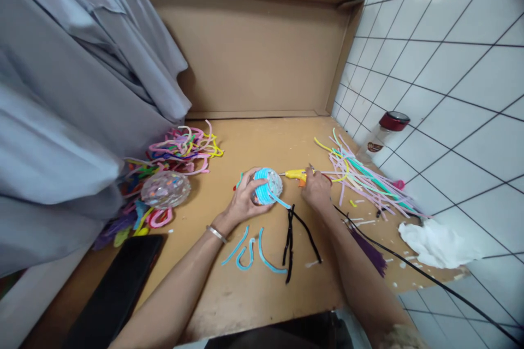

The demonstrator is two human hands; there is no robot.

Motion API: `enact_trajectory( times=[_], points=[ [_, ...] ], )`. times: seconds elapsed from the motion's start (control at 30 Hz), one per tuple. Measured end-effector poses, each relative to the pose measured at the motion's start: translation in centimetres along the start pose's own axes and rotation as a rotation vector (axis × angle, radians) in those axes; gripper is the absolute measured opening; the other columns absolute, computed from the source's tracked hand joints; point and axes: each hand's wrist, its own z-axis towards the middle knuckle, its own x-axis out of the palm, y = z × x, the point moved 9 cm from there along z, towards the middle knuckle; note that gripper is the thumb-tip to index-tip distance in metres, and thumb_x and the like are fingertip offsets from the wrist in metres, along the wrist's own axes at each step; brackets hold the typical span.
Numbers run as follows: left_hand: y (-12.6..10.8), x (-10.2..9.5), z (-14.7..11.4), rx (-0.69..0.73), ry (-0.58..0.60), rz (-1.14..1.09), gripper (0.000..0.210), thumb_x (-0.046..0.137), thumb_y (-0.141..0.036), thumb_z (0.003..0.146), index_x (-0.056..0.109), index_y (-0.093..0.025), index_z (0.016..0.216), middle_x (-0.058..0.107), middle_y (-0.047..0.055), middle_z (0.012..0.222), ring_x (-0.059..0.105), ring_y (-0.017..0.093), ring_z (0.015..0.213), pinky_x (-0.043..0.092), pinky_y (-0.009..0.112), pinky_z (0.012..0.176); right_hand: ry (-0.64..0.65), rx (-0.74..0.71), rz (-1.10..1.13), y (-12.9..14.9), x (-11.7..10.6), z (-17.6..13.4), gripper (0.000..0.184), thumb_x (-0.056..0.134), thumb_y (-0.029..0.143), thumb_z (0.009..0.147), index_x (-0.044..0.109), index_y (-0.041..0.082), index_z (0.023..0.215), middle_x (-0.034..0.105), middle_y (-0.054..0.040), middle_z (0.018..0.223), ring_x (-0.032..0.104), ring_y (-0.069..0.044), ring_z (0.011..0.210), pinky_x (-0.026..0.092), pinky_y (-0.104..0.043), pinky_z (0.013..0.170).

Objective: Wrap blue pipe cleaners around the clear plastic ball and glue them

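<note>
My left hand [245,199] is closed around a clear ball [276,180] partly wrapped in light blue pipe cleaner [262,193]. A loose tail of the blue pipe cleaner hangs from the ball toward the lower right. My right hand [317,190] grips a yellow hot glue gun [297,174], its nozzle pointing left at the ball's right side. Whether the nozzle touches the ball, I cannot tell. Below the ball lie several short blue pipe cleaner pieces [266,259] and several black pipe cleaners [290,240].
Tangled colourful pipe cleaners [180,144] and a clear faceted ball [166,190] lie at left, near a black phone [123,278]. At right are straight pipe cleaners [368,180], a red-lidded jar [382,133], white tissue [436,242] and a black cord [409,267]. Cardboard [262,54] stands behind.
</note>
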Motion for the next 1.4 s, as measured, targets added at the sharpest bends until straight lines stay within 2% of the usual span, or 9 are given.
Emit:
enact_trajectory(
  times=[0.27,0.53,0.73,0.8,0.93,1.07,1.23,1.33,1.4],
  points=[
    [0.1,0.0,0.0,0.002,-0.002,0.011,0.069,0.087,-0.029,0.068,0.053,-0.025,0.128,0.045,0.017,0.143,0.052,0.034,0.133,0.049,0.054,0.105,-0.073,0.000,0.070,-0.5,0.9,0.7,0.047,0.052,0.011,0.084,0.055,0.010,0.131,0.064,-0.0214,0.113,0.065,-0.030,0.100,0.048,-0.037,0.086],
    [-0.6,-0.1,0.3,0.048,-0.016,0.018,0.065,0.084,-0.029,0.072,0.051,-0.025,0.128,0.045,0.015,0.141,0.052,0.032,0.132,0.051,0.052,0.105,-0.189,-0.091,0.117,1.8,1.9,0.3,0.050,0.049,0.005,0.084,0.053,0.010,0.133,0.061,-0.0198,0.113,0.063,-0.028,0.096,0.049,-0.036,0.084],
    [-0.8,-0.1,0.2,0.086,-0.030,0.020,0.067,0.084,-0.029,0.072,0.051,-0.024,0.129,0.044,0.016,0.142,0.052,0.032,0.132,0.050,0.052,0.105,-0.562,0.014,0.071,-0.6,-1.5,0.0,0.045,0.043,0.009,0.089,0.054,0.008,0.132,0.062,-0.0168,0.095,0.058,-0.025,0.082,0.047,-0.035,0.071],
    [-0.6,-0.1,0.2,0.075,-0.028,0.027,0.068,0.085,-0.029,0.071,0.051,-0.025,0.129,0.044,0.016,0.142,0.052,0.033,0.132,0.050,0.053,0.105,-0.613,0.071,0.005,-1.7,-2.6,-0.1,0.043,0.039,0.009,0.092,0.055,0.007,0.131,0.061,-0.0181,0.094,0.058,-0.026,0.082,0.045,-0.036,0.070],
    [-0.4,0.0,0.2,0.054,-0.016,0.035,0.068,0.085,-0.029,0.071,0.051,-0.025,0.129,0.045,0.016,0.142,0.053,0.033,0.132,0.050,0.052,0.105,-0.399,0.145,-0.173,-2.5,-2.4,0.5,0.046,0.029,0.010,0.096,0.052,0.005,0.136,0.061,-0.0236,0.105,0.060,-0.029,0.092,0.045,-0.038,0.073],
    [-0.4,0.0,0.2,0.053,-0.014,0.031,0.069,0.085,-0.030,0.071,0.051,-0.025,0.130,0.045,0.016,0.142,0.052,0.033,0.132,0.050,0.052,0.105,-0.178,0.170,-0.150,-2.5,-1.0,0.6,0.045,0.029,0.009,0.096,0.057,0.005,0.131,0.062,-0.0253,0.114,0.062,-0.029,0.097,0.045,-0.036,0.076],
    [-0.5,-0.1,0.2,0.061,-0.029,0.012,0.068,0.085,-0.030,0.072,0.051,-0.025,0.131,0.045,0.017,0.142,0.052,0.033,0.133,0.050,0.052,0.105,-0.113,0.213,-0.083,-2.5,-0.7,0.4,0.041,0.036,0.019,0.097,0.057,0.004,0.129,0.065,-0.0249,0.113,0.065,-0.032,0.102,0.047,-0.037,0.078],
    [-0.5,-0.1,0.2,0.062,-0.035,0.011,0.067,0.085,-0.030,0.072,0.052,-0.024,0.130,0.045,0.016,0.141,0.051,0.032,0.133,0.051,0.052,0.105,-0.086,0.207,-0.056,-2.6,-0.5,0.5,0.051,0.047,0.033,0.094,0.052,0.003,0.135,0.065,-0.0259,0.117,0.064,-0.035,0.106,0.048,-0.041,0.082],
    [-0.4,0.0,0.1,0.055,-0.031,0.014,0.067,0.085,-0.030,0.072,0.052,-0.024,0.130,0.045,0.016,0.141,0.051,0.032,0.132,0.051,0.051,0.105,-0.072,0.178,-0.041,-2.6,-0.2,0.7,0.053,0.048,0.032,0.093,0.050,0.004,0.138,0.066,-0.0255,0.119,0.064,-0.035,0.109,0.047,-0.041,0.085]
  ],
)
